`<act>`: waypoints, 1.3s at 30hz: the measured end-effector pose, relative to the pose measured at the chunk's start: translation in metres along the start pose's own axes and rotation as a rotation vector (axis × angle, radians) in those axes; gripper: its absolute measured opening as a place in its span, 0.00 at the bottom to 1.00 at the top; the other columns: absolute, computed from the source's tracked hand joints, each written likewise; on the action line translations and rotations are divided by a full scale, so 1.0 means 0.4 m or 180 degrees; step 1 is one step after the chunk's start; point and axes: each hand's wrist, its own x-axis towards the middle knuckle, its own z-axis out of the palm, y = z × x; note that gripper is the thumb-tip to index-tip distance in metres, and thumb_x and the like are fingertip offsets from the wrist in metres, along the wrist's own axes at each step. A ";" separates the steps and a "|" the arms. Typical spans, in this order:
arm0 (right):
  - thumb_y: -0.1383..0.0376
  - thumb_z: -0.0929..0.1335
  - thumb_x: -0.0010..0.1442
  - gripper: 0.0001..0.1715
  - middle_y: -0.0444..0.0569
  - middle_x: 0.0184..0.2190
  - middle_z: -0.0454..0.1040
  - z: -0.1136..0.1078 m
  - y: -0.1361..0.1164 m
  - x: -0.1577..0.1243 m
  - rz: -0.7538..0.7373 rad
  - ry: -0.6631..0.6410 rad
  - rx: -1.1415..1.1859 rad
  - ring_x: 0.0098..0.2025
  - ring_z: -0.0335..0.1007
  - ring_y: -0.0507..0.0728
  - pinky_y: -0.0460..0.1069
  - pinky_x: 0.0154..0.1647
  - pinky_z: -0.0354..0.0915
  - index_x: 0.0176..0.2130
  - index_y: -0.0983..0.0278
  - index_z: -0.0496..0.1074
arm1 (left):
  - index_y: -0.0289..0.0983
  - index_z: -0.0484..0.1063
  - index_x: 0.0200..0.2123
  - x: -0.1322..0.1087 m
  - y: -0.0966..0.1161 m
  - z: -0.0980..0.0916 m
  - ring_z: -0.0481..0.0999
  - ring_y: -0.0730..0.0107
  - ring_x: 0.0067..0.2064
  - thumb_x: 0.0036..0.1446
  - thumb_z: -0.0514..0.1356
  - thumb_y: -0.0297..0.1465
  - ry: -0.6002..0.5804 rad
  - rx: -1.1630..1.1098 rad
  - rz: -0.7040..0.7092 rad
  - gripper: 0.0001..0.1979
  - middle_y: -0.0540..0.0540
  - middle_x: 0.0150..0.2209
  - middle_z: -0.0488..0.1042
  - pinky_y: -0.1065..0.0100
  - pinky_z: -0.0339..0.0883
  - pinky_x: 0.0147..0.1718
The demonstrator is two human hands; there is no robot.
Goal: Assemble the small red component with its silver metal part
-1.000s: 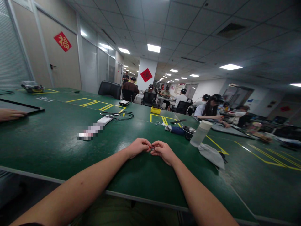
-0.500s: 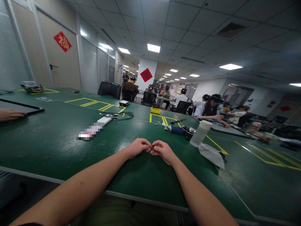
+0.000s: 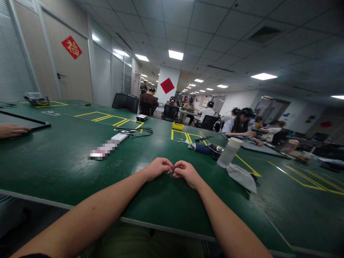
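My left hand [image 3: 158,167] and my right hand [image 3: 186,172] rest side by side on the green table [image 3: 67,168], fingertips meeting. Both are closed in a pinch on one tiny object [image 3: 173,167] with a red spot and a dark part; it is too small to name. My forearms reach in from the bottom edge.
A translucent bottle [image 3: 229,152] and a grey cloth [image 3: 242,176] lie right of my hands, with a metal bowl [image 3: 215,150] behind. A white power strip [image 3: 119,137] and black cable [image 3: 139,131] sit further back. Another person's hand [image 3: 12,130] rests far left. People sit at distant tables.
Almost nothing has moved. My fingertips have shifted slightly on the tiny object, and its red spot now shows nearer my left fingers.
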 end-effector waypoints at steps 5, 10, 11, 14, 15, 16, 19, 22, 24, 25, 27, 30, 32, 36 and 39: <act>0.65 0.72 0.47 0.15 0.46 0.30 0.76 0.001 0.000 0.002 0.0022 0.0004 0.0031 0.28 0.74 0.52 0.49 0.34 0.70 0.37 0.65 0.70 | 0.31 0.73 0.32 -0.004 0.007 0.006 0.73 0.74 0.28 0.42 0.61 0.23 0.0005 -0.0039 -0.0008 0.09 0.47 0.26 0.75 0.72 0.65 0.31; 0.67 0.72 0.46 0.13 0.45 0.26 0.76 0.001 -0.003 0.001 -0.0035 -0.0004 -0.0118 0.28 0.73 0.52 0.49 0.36 0.68 0.35 0.65 0.72 | 0.31 0.74 0.31 -0.003 0.010 0.006 0.69 0.76 0.26 0.40 0.62 0.21 0.0124 0.0230 0.0083 0.11 0.50 0.24 0.73 0.74 0.60 0.26; 0.68 0.71 0.45 0.12 0.45 0.26 0.76 0.001 -0.004 0.001 -0.0071 -0.0021 -0.0156 0.29 0.72 0.52 0.49 0.36 0.67 0.35 0.65 0.72 | 0.31 0.74 0.31 -0.003 0.010 0.005 0.67 0.77 0.24 0.40 0.61 0.21 0.0145 0.0309 0.0095 0.10 0.52 0.22 0.71 0.75 0.58 0.24; 0.69 0.71 0.45 0.11 0.45 0.27 0.76 0.000 -0.005 0.001 -0.0183 -0.0062 -0.0217 0.29 0.72 0.52 0.48 0.36 0.66 0.34 0.65 0.72 | 0.31 0.75 0.29 -0.005 0.011 0.004 0.61 0.79 0.21 0.41 0.60 0.22 0.0179 0.0492 0.0076 0.08 0.54 0.19 0.67 0.75 0.53 0.22; 0.70 0.70 0.45 0.11 0.44 0.27 0.76 0.000 -0.006 0.002 -0.0201 -0.0056 -0.0233 0.29 0.72 0.52 0.48 0.36 0.66 0.33 0.65 0.72 | 0.31 0.75 0.29 -0.005 0.011 0.003 0.61 0.79 0.21 0.41 0.60 0.23 0.0182 0.0533 0.0074 0.08 0.54 0.19 0.67 0.75 0.53 0.22; 0.69 0.70 0.46 0.10 0.44 0.26 0.75 0.000 -0.006 0.003 -0.0203 -0.0032 -0.0244 0.29 0.71 0.52 0.47 0.35 0.66 0.33 0.65 0.72 | 0.31 0.76 0.30 -0.006 0.012 0.003 0.62 0.78 0.22 0.41 0.60 0.23 0.0186 0.0567 0.0078 0.08 0.53 0.19 0.68 0.74 0.53 0.22; 0.68 0.69 0.47 0.12 0.43 0.26 0.74 0.001 -0.006 0.006 -0.0180 0.0078 -0.0157 0.27 0.72 0.51 0.47 0.32 0.67 0.35 0.64 0.72 | 0.32 0.76 0.32 -0.004 0.009 0.001 0.66 0.75 0.24 0.42 0.59 0.24 0.0191 0.0544 0.0074 0.11 0.51 0.22 0.71 0.74 0.57 0.25; 0.66 0.69 0.48 0.13 0.44 0.26 0.73 0.000 -0.003 0.010 -0.0138 0.0120 0.0002 0.26 0.73 0.52 0.47 0.31 0.68 0.38 0.64 0.72 | 0.32 0.76 0.34 0.004 0.001 -0.001 0.69 0.73 0.26 0.44 0.58 0.25 0.0123 0.0349 -0.0035 0.12 0.49 0.23 0.73 0.72 0.61 0.27; 0.64 0.70 0.49 0.14 0.44 0.26 0.73 -0.002 0.000 0.011 -0.0077 0.0133 0.0039 0.27 0.74 0.52 0.48 0.32 0.69 0.38 0.65 0.71 | 0.31 0.75 0.33 0.008 -0.004 -0.003 0.70 0.73 0.26 0.44 0.58 0.26 0.0094 0.0292 -0.0093 0.11 0.49 0.22 0.72 0.72 0.62 0.27; 0.63 0.71 0.49 0.14 0.44 0.25 0.73 -0.003 0.001 0.011 -0.0060 0.0143 0.0038 0.27 0.74 0.53 0.48 0.32 0.70 0.38 0.65 0.71 | 0.31 0.75 0.32 0.010 -0.007 -0.003 0.70 0.74 0.25 0.44 0.58 0.26 0.0100 0.0293 -0.0086 0.10 0.49 0.22 0.72 0.72 0.62 0.27; 0.61 0.72 0.48 0.15 0.44 0.25 0.73 -0.004 0.002 0.009 -0.0075 0.0166 0.0005 0.27 0.74 0.53 0.48 0.31 0.70 0.37 0.64 0.70 | 0.31 0.75 0.31 0.011 -0.009 -0.003 0.68 0.75 0.24 0.44 0.60 0.27 0.0135 0.0306 -0.0033 0.09 0.49 0.22 0.71 0.73 0.60 0.25; 0.59 0.73 0.47 0.17 0.43 0.25 0.73 -0.005 0.000 0.006 -0.0107 0.0217 -0.0091 0.25 0.73 0.52 0.48 0.28 0.69 0.36 0.64 0.70 | 0.31 0.74 0.31 0.008 -0.011 -0.002 0.67 0.76 0.23 0.44 0.62 0.28 0.0203 0.0270 0.0062 0.09 0.50 0.22 0.71 0.74 0.59 0.24; 0.60 0.73 0.47 0.16 0.44 0.24 0.73 -0.004 -0.001 0.005 -0.0122 0.0244 -0.0116 0.25 0.74 0.53 0.48 0.29 0.69 0.35 0.65 0.70 | 0.32 0.74 0.31 0.005 -0.010 -0.001 0.69 0.76 0.24 0.43 0.63 0.28 0.0190 0.0192 0.0065 0.09 0.49 0.23 0.72 0.73 0.61 0.26; 0.62 0.74 0.47 0.15 0.45 0.26 0.73 -0.002 -0.002 0.006 -0.0227 0.0253 -0.0091 0.27 0.74 0.54 0.49 0.32 0.69 0.33 0.65 0.69 | 0.31 0.74 0.32 0.002 -0.008 -0.001 0.72 0.74 0.27 0.42 0.64 0.27 0.0084 0.0002 0.0005 0.09 0.48 0.25 0.75 0.71 0.64 0.30; 0.62 0.74 0.47 0.14 0.45 0.25 0.73 -0.003 -0.003 0.007 -0.0328 0.0272 -0.0168 0.27 0.73 0.54 0.49 0.31 0.68 0.33 0.65 0.69 | 0.31 0.73 0.32 0.002 -0.007 0.000 0.73 0.74 0.28 0.42 0.64 0.24 0.0040 -0.0138 -0.0003 0.10 0.47 0.26 0.75 0.71 0.65 0.30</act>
